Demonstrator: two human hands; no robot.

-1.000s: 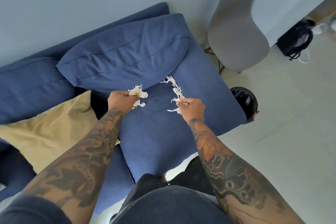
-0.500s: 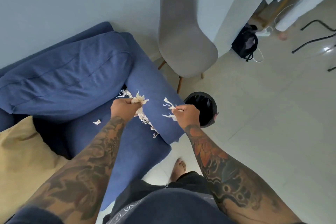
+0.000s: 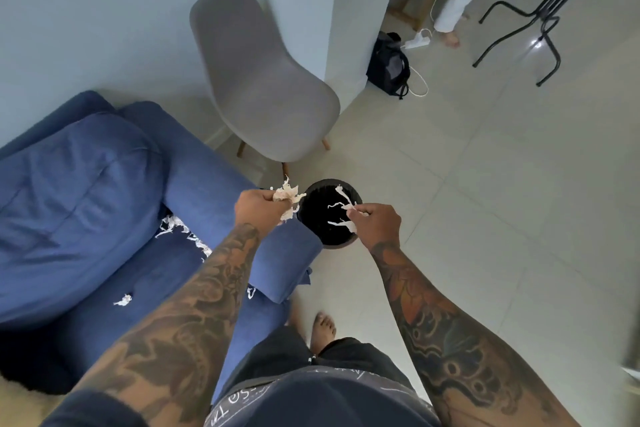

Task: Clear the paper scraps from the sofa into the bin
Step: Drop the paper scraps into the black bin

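Note:
A round black bin [image 3: 317,234] stands on the floor by the blue sofa's armrest [image 3: 221,191]. My left hand [image 3: 259,206] is shut on a bunch of paper scraps [image 3: 287,194] right at the bin's left rim. My right hand [image 3: 375,222] pinches thin white paper strips [image 3: 341,206] that hang over the bin's opening. More scraps [image 3: 180,229] lie in the gap between the seat and the armrest, partly hidden by my left forearm. A single small scrap [image 3: 123,300] sits on the seat cushion.
A grey shell chair [image 3: 256,80] stands just behind the bin against the wall. A black bag [image 3: 388,64] and a white power strip lie by the wall corner. Black table legs [image 3: 530,17] and another person's legs [image 3: 450,10] are at the far right. My bare foot [image 3: 322,328] is on the tiles.
Both hands have carried their scraps off the sofa seat to the right and now hold them at the bin. My view has swung right, away from the cushions.

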